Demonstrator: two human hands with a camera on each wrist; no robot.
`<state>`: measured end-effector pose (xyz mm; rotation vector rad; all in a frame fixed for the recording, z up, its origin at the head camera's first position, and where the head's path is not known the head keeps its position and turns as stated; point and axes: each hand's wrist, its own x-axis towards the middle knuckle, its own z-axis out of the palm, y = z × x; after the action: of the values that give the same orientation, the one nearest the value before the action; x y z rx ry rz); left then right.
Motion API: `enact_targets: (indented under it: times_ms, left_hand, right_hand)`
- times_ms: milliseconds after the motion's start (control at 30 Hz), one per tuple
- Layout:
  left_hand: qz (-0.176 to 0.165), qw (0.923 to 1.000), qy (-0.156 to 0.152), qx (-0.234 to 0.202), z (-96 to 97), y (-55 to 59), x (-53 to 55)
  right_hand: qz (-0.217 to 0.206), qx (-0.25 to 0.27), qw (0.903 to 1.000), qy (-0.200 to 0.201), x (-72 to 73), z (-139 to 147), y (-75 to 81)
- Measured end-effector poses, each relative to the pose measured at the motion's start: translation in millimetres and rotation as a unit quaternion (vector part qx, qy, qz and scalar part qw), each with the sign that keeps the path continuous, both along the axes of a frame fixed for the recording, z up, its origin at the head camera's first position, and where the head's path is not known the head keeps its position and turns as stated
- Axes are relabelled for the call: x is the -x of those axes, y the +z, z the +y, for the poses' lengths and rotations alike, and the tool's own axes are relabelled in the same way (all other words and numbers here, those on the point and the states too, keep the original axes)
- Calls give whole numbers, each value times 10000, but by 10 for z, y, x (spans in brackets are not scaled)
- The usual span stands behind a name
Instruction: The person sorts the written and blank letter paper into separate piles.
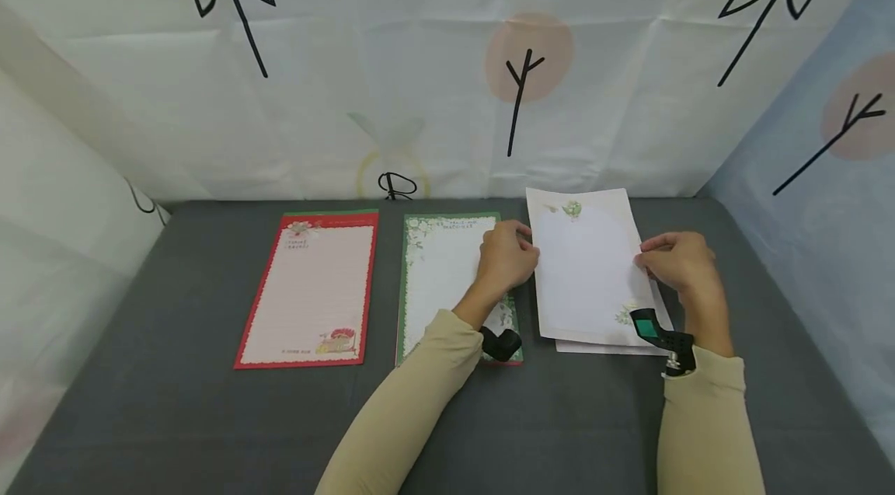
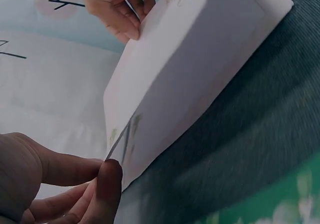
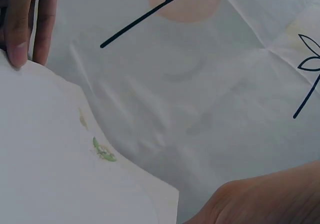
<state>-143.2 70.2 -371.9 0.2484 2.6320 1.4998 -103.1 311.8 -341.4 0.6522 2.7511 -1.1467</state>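
Observation:
A white sheet of paper (image 1: 587,270) with small green plant prints is lifted off another white sheet (image 1: 608,349) lying beneath it. My left hand (image 1: 506,254) pinches its left edge between thumb and finger, seen closely in the left wrist view. On the opposite edge, my right hand (image 1: 678,262) pinches the same sheet. The left wrist view shows the lifted sheet (image 2: 185,69) tilted, with the right hand (image 2: 120,9) on its far edge. In the right wrist view only part of the right hand (image 3: 265,196) shows, its fingertips out of frame.
Under my left forearm lies a green-bordered sheet (image 1: 447,270), partly covered. Farther left is a red-bordered sheet (image 1: 325,285) with green showing behind its top edge. Dark grey cloth (image 1: 189,417) covers the table, and a patterned curtain (image 1: 433,67) hangs behind.

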Motion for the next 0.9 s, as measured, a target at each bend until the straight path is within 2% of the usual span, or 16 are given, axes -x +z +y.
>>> enact_targets:
  times_ms: [100, 200, 333, 467, 667, 900]
  left_hand:
    - [-160, 9997, -67, 177, 127, -27, 0]
    - [-187, 9985, -221, 457, 202, -42, -9]
    - [-286, 9958, -470, 731, 244, -50, -30]
    - [-410, 9933, -597, 904, 251, -40, -46]
    - [-468, 9907, -744, 1034, 230, -25, -58]
    - [-457, 9923, -865, 765, 132, 23, -102]
  right_hand:
    - [-237, -494, 9983, -204, -10, 41, -4]
    - [-369, -899, 9951, -184, -20, 90, -30]
    - [-581, -1181, 9911, -219, -22, 150, -85]
    - [-767, -1230, 9890, -296, -15, 189, -119]
    - [-806, -1220, 9886, -362, -6, 202, -129]
    - [-551, -1324, 9895, -202, 5, 102, -60]
